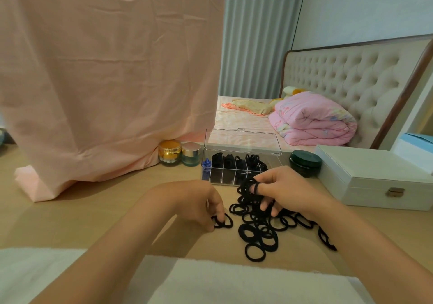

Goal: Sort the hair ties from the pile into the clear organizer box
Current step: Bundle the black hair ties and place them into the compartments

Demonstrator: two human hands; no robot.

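Note:
A pile of black hair ties (260, 228) lies on the wooden table in front of me. Behind it stands the clear organizer box (234, 174), lid raised, with black ties in several compartments and a blue one at its left end. My left hand (199, 203) pinches a black hair tie (222, 220) lying at the pile's left edge. My right hand (288, 190) hovers over the top of the pile with several black ties looped around its fingers.
A white jewellery box (375, 179) stands at the right, a dark green jar (304, 161) beside the organizer. A gold jar (169, 152) and a teal jar (191, 153) sit left of it. Pink cloth (105, 81) hangs at the left; a bed lies behind.

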